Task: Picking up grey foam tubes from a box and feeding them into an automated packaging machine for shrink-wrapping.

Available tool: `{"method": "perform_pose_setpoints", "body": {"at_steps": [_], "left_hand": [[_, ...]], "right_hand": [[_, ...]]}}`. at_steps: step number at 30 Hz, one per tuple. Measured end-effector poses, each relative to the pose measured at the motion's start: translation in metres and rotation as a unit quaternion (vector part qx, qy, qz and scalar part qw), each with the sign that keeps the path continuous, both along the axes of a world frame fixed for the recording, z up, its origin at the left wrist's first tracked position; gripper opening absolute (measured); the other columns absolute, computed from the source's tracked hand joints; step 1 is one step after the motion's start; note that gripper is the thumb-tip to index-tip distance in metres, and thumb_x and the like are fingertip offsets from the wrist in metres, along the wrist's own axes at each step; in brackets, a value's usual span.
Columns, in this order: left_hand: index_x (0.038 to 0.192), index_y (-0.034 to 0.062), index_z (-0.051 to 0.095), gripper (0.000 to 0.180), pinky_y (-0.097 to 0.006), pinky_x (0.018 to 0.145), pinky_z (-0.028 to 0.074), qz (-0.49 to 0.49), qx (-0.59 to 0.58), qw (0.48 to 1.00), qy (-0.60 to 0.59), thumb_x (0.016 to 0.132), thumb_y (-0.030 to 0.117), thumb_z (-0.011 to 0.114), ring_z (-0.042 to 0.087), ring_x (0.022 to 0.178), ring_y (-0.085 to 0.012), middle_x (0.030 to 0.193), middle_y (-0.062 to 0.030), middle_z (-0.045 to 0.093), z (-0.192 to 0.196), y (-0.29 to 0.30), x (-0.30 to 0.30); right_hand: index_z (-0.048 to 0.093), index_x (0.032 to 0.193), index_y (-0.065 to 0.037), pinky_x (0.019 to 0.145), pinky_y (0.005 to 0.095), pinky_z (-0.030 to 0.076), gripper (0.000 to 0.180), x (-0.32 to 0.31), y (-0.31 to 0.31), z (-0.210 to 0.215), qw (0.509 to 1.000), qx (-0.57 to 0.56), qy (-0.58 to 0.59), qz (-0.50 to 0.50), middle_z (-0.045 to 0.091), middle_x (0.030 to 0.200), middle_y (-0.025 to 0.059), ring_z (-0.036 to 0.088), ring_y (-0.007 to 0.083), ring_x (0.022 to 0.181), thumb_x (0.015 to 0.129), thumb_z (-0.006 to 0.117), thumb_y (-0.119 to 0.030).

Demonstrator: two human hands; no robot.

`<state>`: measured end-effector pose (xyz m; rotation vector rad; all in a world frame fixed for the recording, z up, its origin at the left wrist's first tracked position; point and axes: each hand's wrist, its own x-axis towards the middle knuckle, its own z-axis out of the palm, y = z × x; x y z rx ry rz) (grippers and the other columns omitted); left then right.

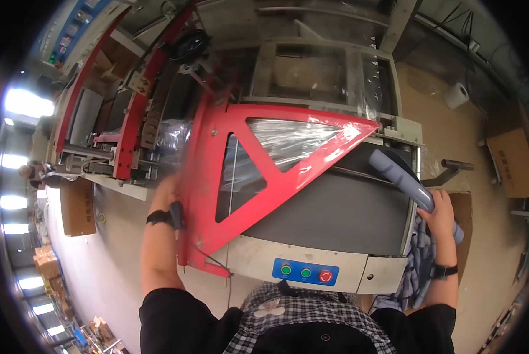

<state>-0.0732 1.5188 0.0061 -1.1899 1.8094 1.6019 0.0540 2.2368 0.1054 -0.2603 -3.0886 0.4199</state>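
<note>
My right hand (440, 213) is closed around a grey-blue roll (401, 180) with darker markings, at the right end of the machine. The roll slants from the dark belt (341, 218) down past my wrist. On the left, my left hand (169, 190) is at the outer edge of a red triangular frame (258, 218). Its fingers are blurred and partly hidden, so their grip cannot be made out. Clear plastic film (288, 141) shows through the frame's openings. Below my right forearm, more grey-blue rolls (415, 265) lie in a cardboard box.
A front panel (347, 268) carries two green buttons and a red one. A metal crank-like bar (447, 171) juts out on the right. Cardboard boxes (512, 156) stand beyond it, and another box (79, 206) is on the left floor. Red machine rails (129, 130) rise at the left.
</note>
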Motion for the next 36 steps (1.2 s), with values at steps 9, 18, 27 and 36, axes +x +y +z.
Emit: {"method": "perform_pose_setpoints", "body": {"at_steps": [9, 18, 27, 36], "left_hand": [[0.118, 0.0044, 0.053, 0.034, -0.037, 0.074, 0.056, 0.048, 0.477, 0.877, -0.023, 0.095, 0.029, 0.047, 0.063, 0.087, -0.0187, 0.1, -0.0065, 0.063, 0.04, 0.018, 0.016], [0.118, 0.0013, 0.055, 0.039, -0.039, 0.084, 0.052, 0.146, 0.285, 0.947, -0.015, 0.094, 0.031, 0.048, 0.063, 0.093, -0.0248, 0.108, -0.0141, 0.063, 0.021, 0.014, 0.038], [0.125, 0.0042, 0.048, 0.039, -0.033, 0.087, 0.048, 0.114, 0.074, 0.99, 0.041, 0.095, 0.03, 0.044, 0.057, 0.103, -0.0226, 0.122, -0.0113, 0.056, 0.038, 0.001, 0.089], [0.105, 0.0039, 0.055, 0.021, -0.024, 0.073, 0.048, -0.187, 0.027, 0.956, 0.224, 0.091, 0.019, 0.056, 0.058, 0.083, -0.0113, 0.09, -0.0048, 0.06, 0.139, 0.24, 0.11]], "right_hand": [[0.058, 0.105, -0.007, 0.081, 0.0404, 0.045, 0.057, -0.063, -0.014, -0.015, 0.993, 0.013, -0.004, 0.115, 0.055, 0.098, 0.0112, 0.053, 0.033, 0.094, 0.053, 0.081, -0.014], [0.057, 0.109, -0.008, 0.082, 0.0399, 0.045, 0.059, -0.105, -0.035, -0.033, 0.986, -0.037, -0.044, 0.158, 0.055, 0.1, 0.0101, 0.053, 0.0323, 0.097, 0.056, 0.081, -0.015], [0.054, 0.119, -0.008, 0.094, 0.0392, 0.039, 0.045, -0.078, -0.023, -0.041, 0.983, -0.065, 0.113, 0.128, 0.054, 0.119, 0.0136, 0.05, 0.033, 0.11, 0.077, 0.068, -0.015], [0.06, 0.098, 0.0, 0.081, 0.0381, 0.046, 0.025, 0.197, 0.154, -0.16, 0.933, -0.083, 0.066, -0.344, 0.062, 0.094, 0.0176, 0.059, 0.032, 0.09, 0.083, 0.062, -0.02]]}}
